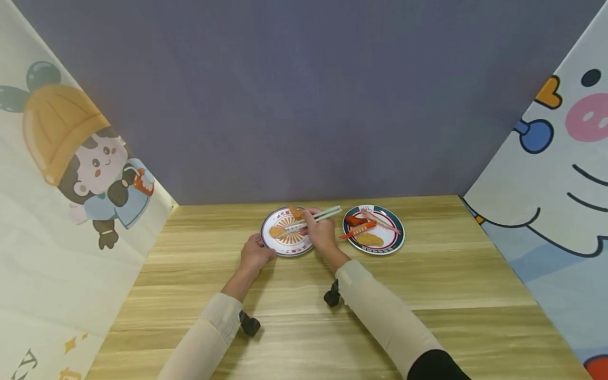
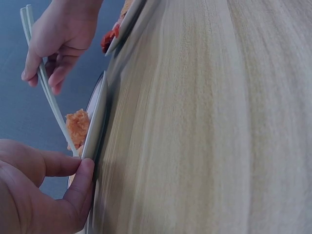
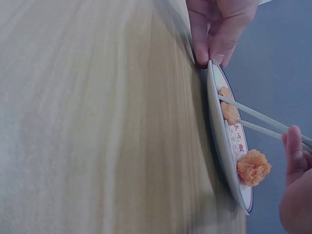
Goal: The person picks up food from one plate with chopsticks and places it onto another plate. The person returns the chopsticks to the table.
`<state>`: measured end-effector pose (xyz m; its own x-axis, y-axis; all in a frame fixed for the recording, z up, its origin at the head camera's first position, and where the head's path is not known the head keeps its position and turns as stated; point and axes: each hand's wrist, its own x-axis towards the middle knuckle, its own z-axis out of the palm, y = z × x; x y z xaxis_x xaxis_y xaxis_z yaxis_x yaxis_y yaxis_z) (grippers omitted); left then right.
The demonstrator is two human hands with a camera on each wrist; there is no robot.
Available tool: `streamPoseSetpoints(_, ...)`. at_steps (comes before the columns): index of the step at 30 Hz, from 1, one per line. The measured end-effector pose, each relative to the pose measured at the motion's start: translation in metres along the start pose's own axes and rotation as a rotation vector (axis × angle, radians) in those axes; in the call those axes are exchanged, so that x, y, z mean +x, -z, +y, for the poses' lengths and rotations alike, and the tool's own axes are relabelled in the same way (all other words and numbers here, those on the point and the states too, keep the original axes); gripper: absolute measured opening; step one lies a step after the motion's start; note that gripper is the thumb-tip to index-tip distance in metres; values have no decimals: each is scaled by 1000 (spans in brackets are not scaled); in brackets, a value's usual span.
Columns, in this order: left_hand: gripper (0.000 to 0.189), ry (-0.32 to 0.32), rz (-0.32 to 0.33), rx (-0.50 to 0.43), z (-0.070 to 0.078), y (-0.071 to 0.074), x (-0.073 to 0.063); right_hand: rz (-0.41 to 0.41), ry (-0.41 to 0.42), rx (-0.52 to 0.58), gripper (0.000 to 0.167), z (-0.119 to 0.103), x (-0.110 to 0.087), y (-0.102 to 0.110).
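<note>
My left hand [image 1: 254,254] pinches the near-left rim of a white patterned plate [image 1: 292,250] between thumb and fingers. A pair of pale chopsticks [image 1: 329,212] is held in my right hand [image 1: 322,233] above that plate's right side. Their tips reach a small golden fried piece [image 1: 275,232] on the plate's left part; in the right wrist view the two sticks spread around this piece [image 3: 228,111]. A rougher orange-brown fried chunk [image 3: 253,167] sits by the plate's far edge, close to my right fingers in the head view.
To the right stands a second plate [image 1: 398,241] with a dark rim. On it lie a red-brown piece [image 1: 354,220], an orange striped stick [image 1: 362,229], a pink strip [image 1: 380,220] and a golden fried piece [image 1: 369,239]. A grey wall [image 1: 304,105] rises behind the wooden table [image 1: 304,338].
</note>
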<state>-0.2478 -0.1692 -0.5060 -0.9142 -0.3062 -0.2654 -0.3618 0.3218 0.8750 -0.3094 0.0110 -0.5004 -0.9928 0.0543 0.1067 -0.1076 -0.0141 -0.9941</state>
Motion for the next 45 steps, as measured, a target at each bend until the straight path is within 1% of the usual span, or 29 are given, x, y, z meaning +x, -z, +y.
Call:
streamPoseSetpoints(4,87,-6,10,22,2,0,-1,47,-12,39,26,4,1,2)
streamPoseSetpoints(8,86,-4,8,8,4,-1,-1,78,-38,64,25,6,3,5)
streamPoseSetpoints(12,86,4,-2,-8,4,-1,-1,81,-84,91,26,7,3,8)
streamPoseSetpoints(15,87,4,9,6,4,-2,-1,71,-109,108,26,6,3,11)
streamPoseSetpoints(21,86,-2,21,22,4,-1,-2,62,-120,141,27,3,2,17)
streamPoseSetpoints(26,87,0,25,48,3,0,-2,82,-147,182,31,4,4,23)
streamPoseSetpoints(29,87,9,20,45,2,0,-2,93,-155,202,33,5,4,27)
streamPoseSetpoints(33,88,14,10,36,1,-1,-1,100,-161,194,36,4,4,33)
streamPoseSetpoints(37,88,10,6,39,0,-1,-1,86,-156,166,40,0,2,41)
streamPoseSetpoints(41,88,2,11,47,-1,-1,0,92,-163,133,37,-5,1,52)
streamPoseSetpoints(45,88,0,10,38,-1,-2,-1,120,-181,144,34,-8,2,63)
